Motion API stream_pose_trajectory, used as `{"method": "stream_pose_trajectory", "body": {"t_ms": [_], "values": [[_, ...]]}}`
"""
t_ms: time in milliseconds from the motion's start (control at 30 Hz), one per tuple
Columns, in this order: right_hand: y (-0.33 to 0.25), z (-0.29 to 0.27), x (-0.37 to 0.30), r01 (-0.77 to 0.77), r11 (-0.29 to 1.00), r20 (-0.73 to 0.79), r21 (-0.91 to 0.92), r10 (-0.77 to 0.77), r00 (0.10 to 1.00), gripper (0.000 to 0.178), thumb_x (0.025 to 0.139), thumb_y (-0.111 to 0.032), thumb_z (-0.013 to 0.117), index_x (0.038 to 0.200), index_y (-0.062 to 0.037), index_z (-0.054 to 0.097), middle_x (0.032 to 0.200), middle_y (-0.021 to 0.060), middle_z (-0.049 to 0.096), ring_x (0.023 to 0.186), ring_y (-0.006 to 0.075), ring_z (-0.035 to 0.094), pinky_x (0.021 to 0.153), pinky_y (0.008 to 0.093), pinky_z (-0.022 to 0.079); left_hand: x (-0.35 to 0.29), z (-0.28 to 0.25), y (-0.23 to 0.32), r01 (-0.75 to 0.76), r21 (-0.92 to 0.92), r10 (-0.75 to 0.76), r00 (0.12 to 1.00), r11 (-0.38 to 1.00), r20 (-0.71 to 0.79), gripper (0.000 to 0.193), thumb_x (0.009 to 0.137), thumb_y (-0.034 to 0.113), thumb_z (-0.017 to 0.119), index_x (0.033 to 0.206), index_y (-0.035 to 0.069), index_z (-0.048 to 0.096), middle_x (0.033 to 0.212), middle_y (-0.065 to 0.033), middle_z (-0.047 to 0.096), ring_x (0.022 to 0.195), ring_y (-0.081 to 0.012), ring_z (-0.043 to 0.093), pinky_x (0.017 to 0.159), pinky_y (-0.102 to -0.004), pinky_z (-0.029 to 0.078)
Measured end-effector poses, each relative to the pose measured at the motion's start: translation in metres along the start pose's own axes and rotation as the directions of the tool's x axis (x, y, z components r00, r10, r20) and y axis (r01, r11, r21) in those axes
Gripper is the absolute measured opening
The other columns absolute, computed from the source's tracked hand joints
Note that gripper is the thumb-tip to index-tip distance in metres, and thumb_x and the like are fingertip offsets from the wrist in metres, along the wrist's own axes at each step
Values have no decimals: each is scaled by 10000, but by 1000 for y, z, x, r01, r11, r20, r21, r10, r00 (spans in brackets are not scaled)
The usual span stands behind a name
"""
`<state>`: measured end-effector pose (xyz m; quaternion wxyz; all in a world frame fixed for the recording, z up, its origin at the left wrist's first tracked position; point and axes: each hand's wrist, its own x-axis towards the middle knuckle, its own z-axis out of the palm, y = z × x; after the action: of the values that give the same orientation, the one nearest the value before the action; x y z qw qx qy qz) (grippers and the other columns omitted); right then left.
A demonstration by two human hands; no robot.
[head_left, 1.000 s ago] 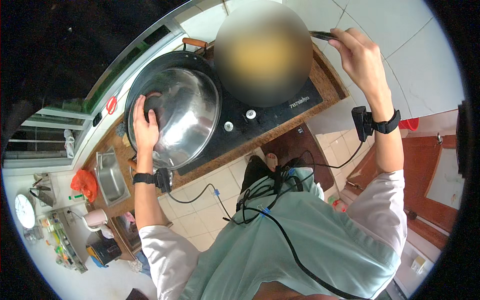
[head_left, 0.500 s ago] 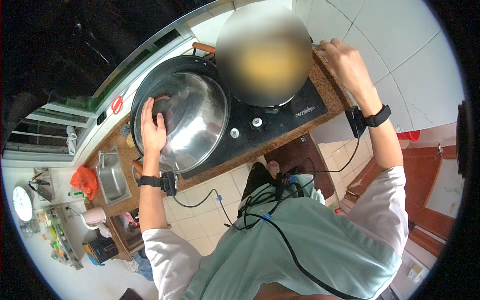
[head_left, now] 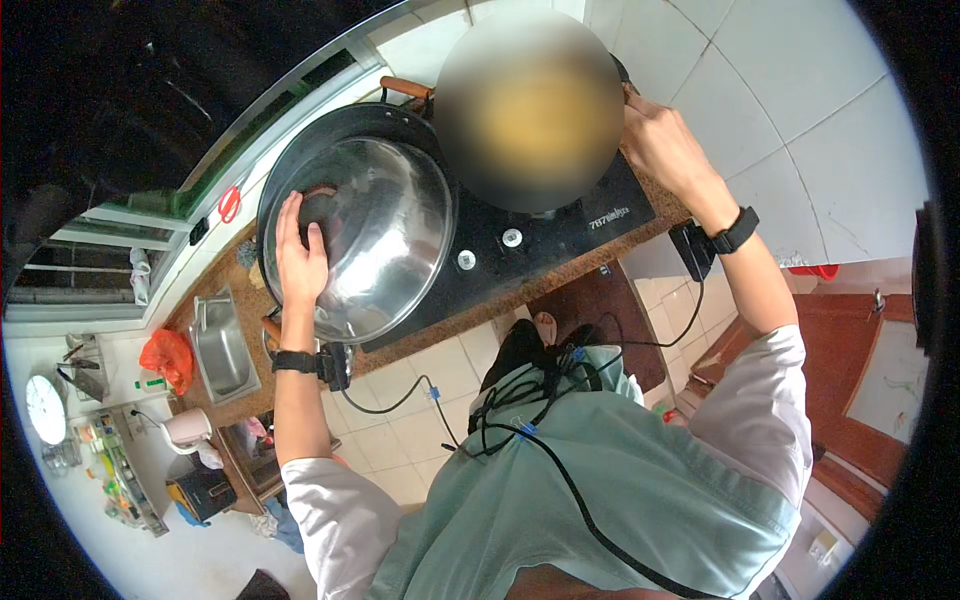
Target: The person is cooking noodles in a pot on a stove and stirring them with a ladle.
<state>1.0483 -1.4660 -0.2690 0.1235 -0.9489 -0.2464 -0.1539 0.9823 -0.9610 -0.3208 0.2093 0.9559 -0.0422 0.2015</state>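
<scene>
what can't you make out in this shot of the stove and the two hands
- Head view: whatever sits on the right burner, under a blurred round patch.
- Right hand: its fingers run into that blur, so what they grip is hidden.
- Wok: contents hidden by the metal lid under the left hand.
- Shelf items at lower left: too small.

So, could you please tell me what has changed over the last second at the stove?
The right hand, raised a second ago with a thin dark utensil, has come down to the far right edge of the black cooktop; the utensil is no longer visible. The left hand stays flat on the steel lid over the black wok.
</scene>
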Motion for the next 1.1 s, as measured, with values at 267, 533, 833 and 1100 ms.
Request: {"method": "stream_pose_trajectory", "body": {"t_ms": [267,533,833,1100], "values": [[-29,-47,-36,94,995,-52,-34,-95,994,187,892,-59,623,1068,4,620,890,159,604,807,363,656,693,451,551,1,-1,1,-8,17,8,1000,1000,1,457,967,85,498,1415,-8,490,1490,-200,486,1398,-354,442,1182,-401,308],[-8,-34,6,46,993,-113,-108,-58,992,180,882,-44,591,1051,12,621,973,177,621,850,374,670,726,456,562,1,-2,3,20,8,-21,1000,1000,21,486,946,72,510,1426,8,475,1505,-180,466,1409,-351,417,1194,-405,300],[8,20,21,210,971,-9,-117,-212,977,293,868,-38,624,1153,29,635,982,160,618,895,353,645,757,444,546,2,1,5,4,-2,-4,1000,1000,11,485,951,51,507,1432,7,471,1507,-187,466,1407,-356,422,1187,-404,299],[-19,-44,0,45,999,-13,-9,-45,999,195,903,-96,645,1072,1,650,905,170,599,836,368,645,711,456,535,-2,-4,0,50,0,-50,999,999,6,504,964,106,507,1459,28,457,1538,-157,434,1448,-344,365,1201,-427,284]]}}
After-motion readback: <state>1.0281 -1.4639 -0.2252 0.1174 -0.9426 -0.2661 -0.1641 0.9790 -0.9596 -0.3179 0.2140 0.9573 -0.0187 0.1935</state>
